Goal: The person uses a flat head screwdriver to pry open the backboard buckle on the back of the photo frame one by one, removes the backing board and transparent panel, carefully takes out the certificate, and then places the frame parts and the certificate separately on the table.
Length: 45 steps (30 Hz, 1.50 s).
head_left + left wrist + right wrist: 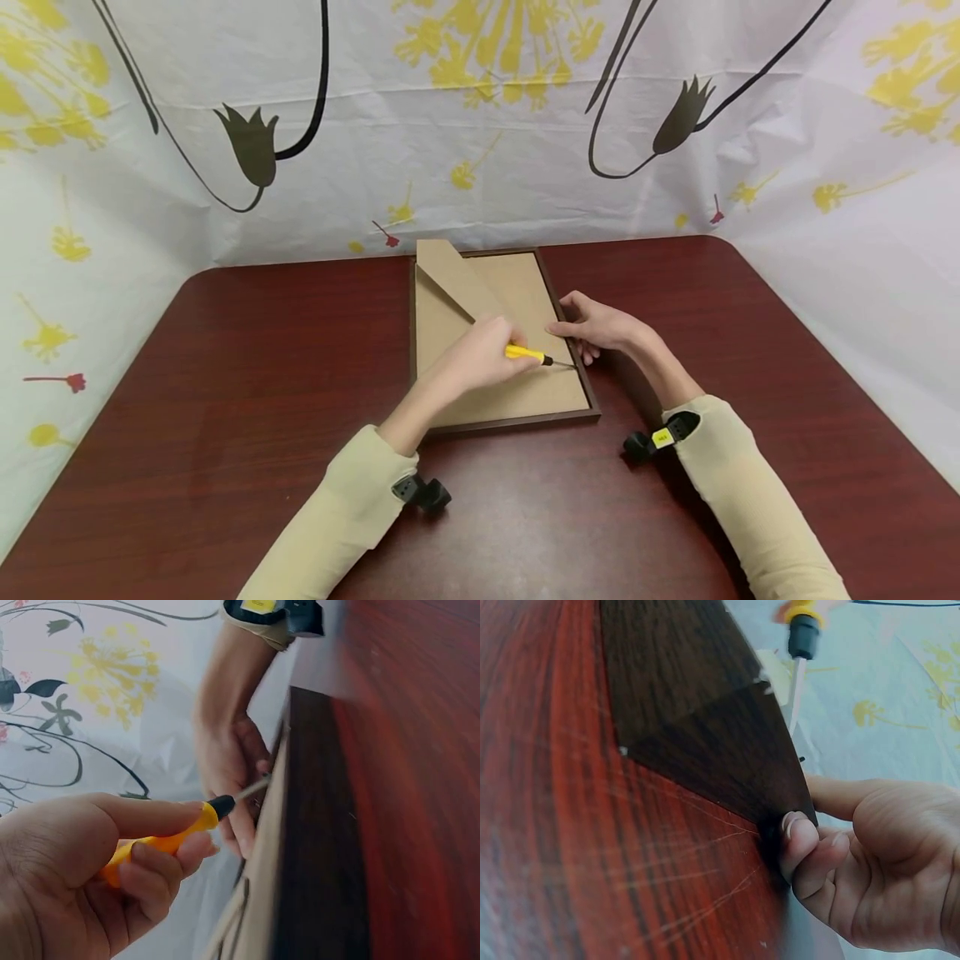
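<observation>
A picture frame with a dark brown wood-grain rim lies back side up on the table. Its tan backing board carries a folding easel stand, raised at its far left. My left hand grips a screwdriver by its yellow handle. The metal shaft points at the inner edge of the right rim; whether the tip touches cannot be made out. My right hand holds that right side, thumb over the board, curled fingers against the outer face of the rim.
The dark red wood table extends on both sides of the frame. Behind it hangs a white cloth with yellow and grey plant prints. Black wrist cameras stick out from both beige sleeves.
</observation>
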Tool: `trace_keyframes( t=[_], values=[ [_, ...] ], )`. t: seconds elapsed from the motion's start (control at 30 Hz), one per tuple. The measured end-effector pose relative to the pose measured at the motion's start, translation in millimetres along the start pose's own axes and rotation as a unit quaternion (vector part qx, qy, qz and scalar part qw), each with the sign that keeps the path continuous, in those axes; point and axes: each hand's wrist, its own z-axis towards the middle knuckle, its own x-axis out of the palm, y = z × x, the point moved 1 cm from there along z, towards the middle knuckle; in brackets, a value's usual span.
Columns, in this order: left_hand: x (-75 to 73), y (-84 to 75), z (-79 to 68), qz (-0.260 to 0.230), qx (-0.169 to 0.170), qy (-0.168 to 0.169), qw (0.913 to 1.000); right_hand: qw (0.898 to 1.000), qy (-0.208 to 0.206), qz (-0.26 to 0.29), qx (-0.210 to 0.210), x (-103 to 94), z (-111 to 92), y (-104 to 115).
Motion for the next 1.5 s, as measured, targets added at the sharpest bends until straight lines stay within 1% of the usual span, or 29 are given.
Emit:
trace_keyframes(
  t=[0.13,0.27,0.33,0.5,0.63,0.77,0.87,0.97,1.1,1.23,1.3,1.4,1.5],
  values=[
    [2.2,9.8,-7.6,0.016,-0.014,0.016,0.9996,1.000,0.002,0.001,-0.001,0.9,-2,2],
    [1.0,18.7,-13.8,0.036,-0.015,0.023,0.9990,1.000,0.005,0.003,-0.004,1.2,-2,3],
    [-1.7,22.7,-16.9,0.039,-0.010,0.025,0.9989,1.000,0.005,0.003,-0.003,1.0,-3,3],
    [-12.1,35.9,-23.1,0.024,-0.006,0.032,0.9992,1.000,0.004,0.003,0.005,0.9,-1,1],
    [-22.8,47.0,-26.3,0.007,-0.007,0.023,0.9997,1.000,0.003,0.010,0.008,1.6,0,0],
    [-32.4,57.6,-28.9,0.005,-0.016,0.006,0.9998,1.000,0.003,0.018,0.006,1.7,0,0],
    [-36.9,64.9,-29.8,0.002,-0.020,-0.004,0.9998,1.000,0.008,0.020,0.006,0.3,-2,0],
    [-39.5,72.2,-30.3,-0.005,-0.021,-0.007,0.9997,1.000,0.027,0.013,0.004,-3.6,-4,1],
    [-42.4,82.5,-31.4,0.000,-0.024,-0.012,0.9996,0.997,0.071,0.005,0.002,-10.2,-9,3],
    [-45.5,89.0,-32.7,0.006,-0.035,-0.011,0.9993,0.994,0.109,0.015,0.003,-15.1,-14,5],
    [-46.6,90.3,-33.3,0.007,-0.039,-0.005,0.9992,0.993,0.120,0.021,0.000,-16.4,-14,5],
    [-47.7,91.1,-34.0,0.010,-0.041,0.007,0.9991,0.992,0.126,0.029,-0.002,-17.2,-14,5],
    [-48.0,92.2,-34.7,0.028,-0.048,0.022,0.9982,0.991,0.127,0.031,-0.006,-17.3,-13,4]
  ],
)
